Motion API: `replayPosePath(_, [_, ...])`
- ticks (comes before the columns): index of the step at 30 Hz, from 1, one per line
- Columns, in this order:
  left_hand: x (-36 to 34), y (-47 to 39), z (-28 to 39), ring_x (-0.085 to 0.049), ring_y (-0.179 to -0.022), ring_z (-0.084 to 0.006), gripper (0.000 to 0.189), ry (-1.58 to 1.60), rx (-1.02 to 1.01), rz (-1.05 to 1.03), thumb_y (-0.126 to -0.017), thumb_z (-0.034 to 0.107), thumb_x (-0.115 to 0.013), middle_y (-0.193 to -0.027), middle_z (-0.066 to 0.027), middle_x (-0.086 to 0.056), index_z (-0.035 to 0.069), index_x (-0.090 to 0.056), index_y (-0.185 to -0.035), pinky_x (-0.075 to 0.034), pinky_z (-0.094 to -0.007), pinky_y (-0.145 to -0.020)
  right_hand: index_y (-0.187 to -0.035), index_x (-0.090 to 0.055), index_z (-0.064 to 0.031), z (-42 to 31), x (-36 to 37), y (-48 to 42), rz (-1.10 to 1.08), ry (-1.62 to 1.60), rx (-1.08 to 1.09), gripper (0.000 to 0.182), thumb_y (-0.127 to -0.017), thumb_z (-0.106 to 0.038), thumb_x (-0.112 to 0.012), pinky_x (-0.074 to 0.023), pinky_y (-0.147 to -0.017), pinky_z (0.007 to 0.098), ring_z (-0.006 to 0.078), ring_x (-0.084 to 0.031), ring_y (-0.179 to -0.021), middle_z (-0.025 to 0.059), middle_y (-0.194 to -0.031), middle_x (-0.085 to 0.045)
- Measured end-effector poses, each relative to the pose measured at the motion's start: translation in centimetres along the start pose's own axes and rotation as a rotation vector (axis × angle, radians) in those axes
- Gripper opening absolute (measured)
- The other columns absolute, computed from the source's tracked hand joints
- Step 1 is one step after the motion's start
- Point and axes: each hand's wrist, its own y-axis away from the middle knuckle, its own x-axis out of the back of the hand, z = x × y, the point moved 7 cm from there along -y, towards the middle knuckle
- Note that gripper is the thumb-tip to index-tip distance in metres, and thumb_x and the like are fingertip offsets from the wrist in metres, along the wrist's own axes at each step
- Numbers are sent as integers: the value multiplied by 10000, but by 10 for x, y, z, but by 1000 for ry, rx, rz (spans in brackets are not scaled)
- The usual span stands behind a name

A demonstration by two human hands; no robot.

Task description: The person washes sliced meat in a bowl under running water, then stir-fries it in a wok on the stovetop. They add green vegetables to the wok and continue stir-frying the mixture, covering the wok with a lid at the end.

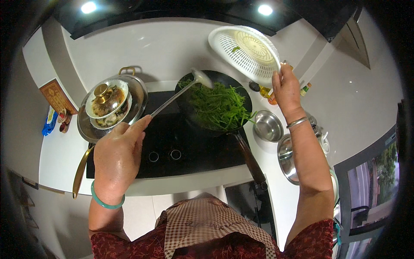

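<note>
My left hand (pixel 118 155) grips the long metal handle of a ladle (pixel 176 94). The ladle's bowl hangs over the back of a dark wok (pixel 246 100) heaped with leafy greens (pixel 220 106). My right hand (pixel 287 87) holds the rim of a white plastic colander (pixel 223 45), tilted above and to the right of the wok. One small green leaf (pixel 235 49) clings inside it. The wok sits on the right side of a black cooktop (pixel 161 136), its dark handle (pixel 250 158) pointing towards me. A few stems overhang its right rim.
A lidded pan (pixel 84 126) with dishes of food inside stands on the left, its gold handle (pixel 81 171) jutting past the counter. Right of the wok are a small steel bowl (pixel 268 126), a larger steel bowl (pixel 286 158) and several bottles (pixel 265 92). A range hood (pixel 181 13) overhangs the back.
</note>
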Motion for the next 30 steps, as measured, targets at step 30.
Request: replayPosePath(30, [-150, -22, 1, -679, -911, -404, 342, 173, -70, -319, -924, 147, -641, -1010, -195, -708, 113, -661, -1263, -547, -486, -784, -1100, -573, -17, 40, 72, 159, -1, -994, -982, 203, -1004, -190, -618, -624, -567, 242, 166, -721, -682, 124, -905, -714])
